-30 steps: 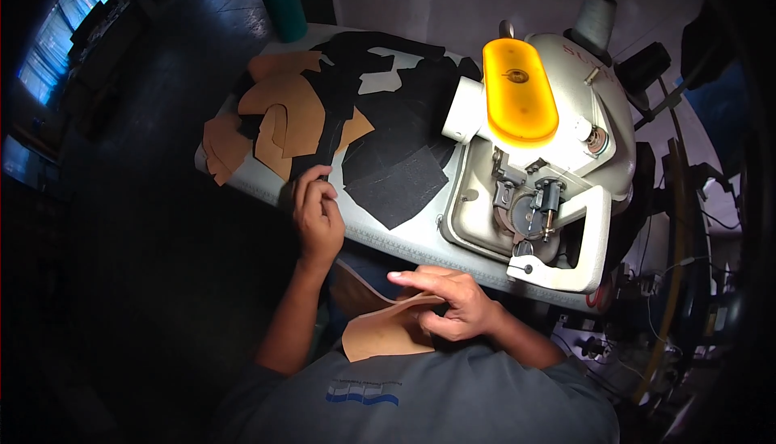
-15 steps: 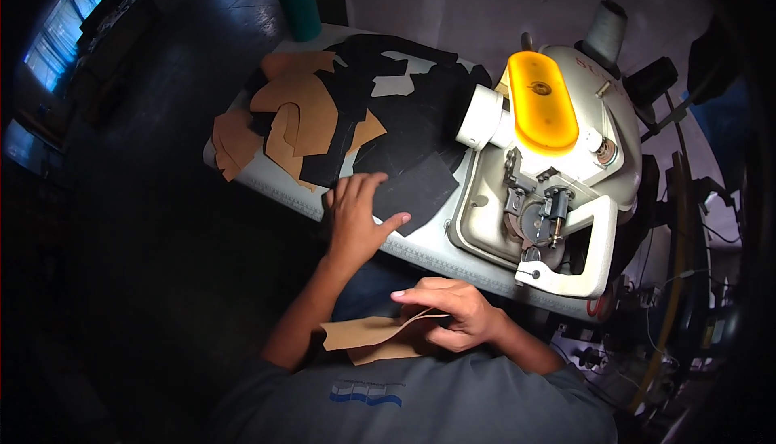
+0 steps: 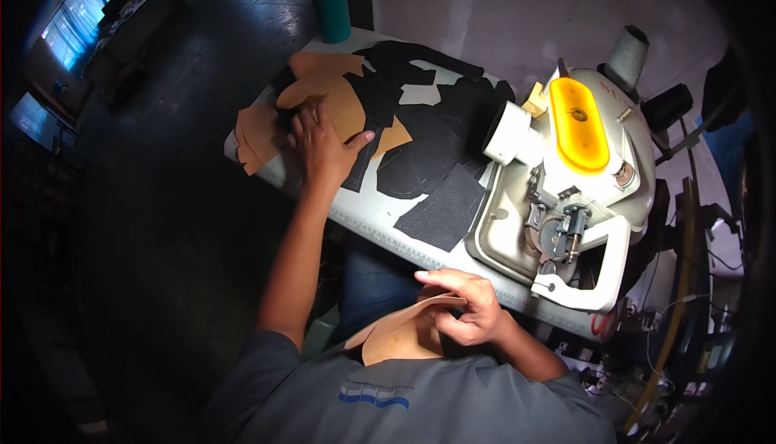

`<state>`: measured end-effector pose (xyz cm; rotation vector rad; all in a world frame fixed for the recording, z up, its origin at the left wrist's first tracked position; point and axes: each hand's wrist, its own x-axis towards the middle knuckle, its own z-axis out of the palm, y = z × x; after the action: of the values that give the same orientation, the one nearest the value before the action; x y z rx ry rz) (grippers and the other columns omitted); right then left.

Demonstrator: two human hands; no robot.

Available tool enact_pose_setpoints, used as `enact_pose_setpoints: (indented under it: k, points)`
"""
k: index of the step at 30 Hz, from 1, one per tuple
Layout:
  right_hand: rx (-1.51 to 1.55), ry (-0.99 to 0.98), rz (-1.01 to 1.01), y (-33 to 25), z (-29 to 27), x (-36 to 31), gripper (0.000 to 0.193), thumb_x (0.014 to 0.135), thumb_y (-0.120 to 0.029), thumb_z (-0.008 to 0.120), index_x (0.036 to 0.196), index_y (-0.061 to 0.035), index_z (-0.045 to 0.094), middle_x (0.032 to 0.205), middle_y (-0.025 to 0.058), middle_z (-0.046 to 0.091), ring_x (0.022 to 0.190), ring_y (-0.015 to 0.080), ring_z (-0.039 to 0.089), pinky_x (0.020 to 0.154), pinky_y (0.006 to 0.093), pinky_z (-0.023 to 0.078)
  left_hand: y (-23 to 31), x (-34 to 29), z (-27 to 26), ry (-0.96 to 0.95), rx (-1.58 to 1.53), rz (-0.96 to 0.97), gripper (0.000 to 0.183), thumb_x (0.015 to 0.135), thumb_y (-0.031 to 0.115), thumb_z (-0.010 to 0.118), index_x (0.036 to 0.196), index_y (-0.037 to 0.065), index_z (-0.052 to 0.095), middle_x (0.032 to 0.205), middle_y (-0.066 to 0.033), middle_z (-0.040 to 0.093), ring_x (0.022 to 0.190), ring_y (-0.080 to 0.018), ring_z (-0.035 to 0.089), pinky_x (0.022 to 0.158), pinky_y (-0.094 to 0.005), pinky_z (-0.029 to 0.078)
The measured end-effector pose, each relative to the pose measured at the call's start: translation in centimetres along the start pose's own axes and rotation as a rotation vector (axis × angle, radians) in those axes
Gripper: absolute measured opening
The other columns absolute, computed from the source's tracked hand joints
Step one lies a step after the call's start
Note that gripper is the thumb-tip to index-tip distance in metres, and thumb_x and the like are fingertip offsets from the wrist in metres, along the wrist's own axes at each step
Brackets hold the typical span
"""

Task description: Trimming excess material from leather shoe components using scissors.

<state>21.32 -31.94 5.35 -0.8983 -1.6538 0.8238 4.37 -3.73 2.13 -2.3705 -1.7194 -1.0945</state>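
My left hand [image 3: 325, 145] reaches to the far left of the table, its fingers bent down over the tan leather pieces [image 3: 343, 108] and its thumb spread out. The fingertips touch the tan pile, and nothing shows lifted in them. Close to my body, my right hand [image 3: 470, 308] pinches tan cut leather pieces [image 3: 402, 335] between thumb and fingers. These bend and hang to the left, against my shirt. Black leather pieces [image 3: 420, 149] lie spread between the tan pile and the machine. One black, roughly square piece [image 3: 444, 205] lies near the front edge.
A white industrial sewing machine [image 3: 622, 137] with a yellow oval cover [image 3: 579, 124] stands at the right of the white table [image 3: 372, 230]. Behind it are thread cones [image 3: 628, 52]. A teal bottle [image 3: 330, 3] stands at the table's far left corner. Cables hang at the right.
My left hand has moved away from the black square piece, up and left onto the tan pile. My right hand still holds its tan pieces, which now hang at a different angle.
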Motion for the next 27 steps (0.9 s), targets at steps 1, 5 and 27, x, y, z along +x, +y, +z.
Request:
enact_pose_setpoints:
  k: [1, 5, 27]
  points:
    - [-0.022, 0.016, -0.008, 0.0, -0.1, 0.3, 0.068, 0.074, 0.008, 0.063, 0.141, 0.0032, 0.063, 0.098, 0.0168, 0.074, 0.077, 0.0286, 0.069, 0.074, 0.0372, 0.057, -0.1, 0.9, 0.5, -0.088, 0.038, -0.061, 0.093, 0.074, 0.044, 0.093, 0.148, 0.01, 0.048, 0.145, -0.0215, 0.054, 0.139, -0.0436, 0.046, 0.113, -0.0641, 0.036]
    - [-0.017, -0.038, 0.0, -0.4, -0.4, 0.9, 0.067, 0.074, 0.008, 0.063, 0.141, 0.0033, 0.064, 0.097, 0.0167, 0.074, 0.079, 0.0289, 0.07, 0.075, 0.037, 0.057, -2.5, 2.5, 2.3, -0.053, -0.061, -0.016, 0.077, 0.076, 0.022, 0.089, 0.142, 0.007, 0.052, 0.135, -0.0267, 0.061, 0.125, -0.0471, 0.057, 0.105, -0.0562, 0.047]
    - [-0.006, -0.022, 0.04, -0.6, -0.3, 0.3, 0.066, 0.074, 0.007, 0.063, 0.14, 0.0034, 0.064, 0.099, 0.0168, 0.076, 0.086, 0.0292, 0.075, 0.082, 0.0365, 0.059, -2.4, 6.9, 0.6, -0.138, -0.07, 0.49, 0.041, 0.086, 0.012, 0.08, 0.127, 0.015, 0.075, 0.142, -0.0092, 0.062, 0.142, -0.0318, 0.049, 0.12, -0.051, 0.034]
